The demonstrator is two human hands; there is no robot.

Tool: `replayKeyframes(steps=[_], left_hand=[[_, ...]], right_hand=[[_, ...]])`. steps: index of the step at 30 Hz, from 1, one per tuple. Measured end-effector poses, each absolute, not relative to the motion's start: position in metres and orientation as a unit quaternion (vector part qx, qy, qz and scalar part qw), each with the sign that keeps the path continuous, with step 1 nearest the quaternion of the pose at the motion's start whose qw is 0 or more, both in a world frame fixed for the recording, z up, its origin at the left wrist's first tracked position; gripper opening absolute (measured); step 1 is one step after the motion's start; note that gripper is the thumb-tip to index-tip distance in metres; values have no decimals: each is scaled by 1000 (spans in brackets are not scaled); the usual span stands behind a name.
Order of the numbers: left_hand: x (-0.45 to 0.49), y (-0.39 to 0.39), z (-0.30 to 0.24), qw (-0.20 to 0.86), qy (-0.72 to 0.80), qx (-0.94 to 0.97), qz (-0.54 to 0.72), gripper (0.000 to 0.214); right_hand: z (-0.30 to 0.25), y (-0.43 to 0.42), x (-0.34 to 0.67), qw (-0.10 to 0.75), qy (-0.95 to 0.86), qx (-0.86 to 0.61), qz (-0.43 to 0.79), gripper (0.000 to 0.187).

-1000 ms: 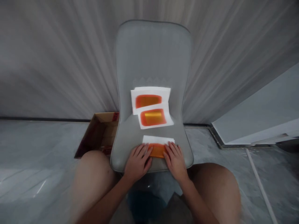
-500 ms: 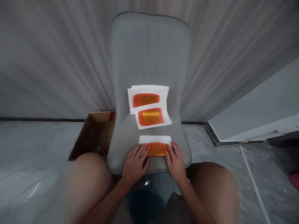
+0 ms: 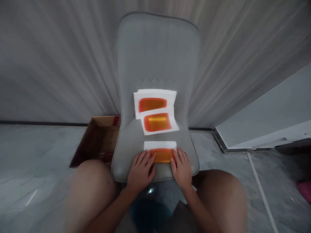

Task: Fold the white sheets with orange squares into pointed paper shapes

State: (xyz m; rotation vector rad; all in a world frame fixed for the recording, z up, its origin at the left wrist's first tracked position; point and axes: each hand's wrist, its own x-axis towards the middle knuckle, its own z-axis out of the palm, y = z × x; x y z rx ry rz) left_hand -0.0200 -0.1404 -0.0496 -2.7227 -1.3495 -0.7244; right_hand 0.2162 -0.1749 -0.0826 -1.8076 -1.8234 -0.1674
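Note:
On the front of the grey chair seat (image 3: 126, 155) lies a white sheet (image 3: 159, 144) with a glossy orange panel (image 3: 162, 156) along its near side. My left hand (image 3: 141, 170) rests on the sheet's left end, its fingers stretched out and the thumb near the seat edge. At the right end, my right hand (image 3: 181, 166) lies with fingers extended, the tips on the orange edge. Farther back are an orange-printed white sheet (image 3: 175, 127) and, partly under it, another such sheet (image 3: 170, 94). What the sheets are exactly I cannot tell.
The chair's backrest (image 3: 157, 48) rises behind the sheets, before a grey curtain (image 3: 60, 64). An open cardboard box (image 3: 82, 142) stands on the floor to the left. A white panel (image 3: 264, 113) is at the right. My knees flank the seat.
Both hands stay on the near sheet. My right hand has shifted slightly left along its end. The view has moved a little; the back sheets lie as before.

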Motion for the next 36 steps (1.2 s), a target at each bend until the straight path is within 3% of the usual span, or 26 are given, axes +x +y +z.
replayKeyframes(steps=[7,14,24,29,33,36], left_hand=[[-20,-141,-51,16,-437,-869,-232,57],[-19,-140,-51,21,-435,-868,-239,58],[-19,-144,-47,-14,-433,-873,-222,53],[-17,-143,-47,-30,-431,-877,-208,51],[-16,-143,-49,-42,-432,-876,-209,52],[-16,-144,-51,-55,-438,-871,-214,55]], right_hand=[[-83,-177,215,372,-622,-689,-4,55],[-84,-178,224,471,-522,-710,38,47],[-76,-195,234,423,-583,-692,51,37],[-62,-198,225,352,-629,-693,22,51],[-58,-189,215,283,-702,-653,20,51],[-65,-185,211,281,-702,-654,16,47]])
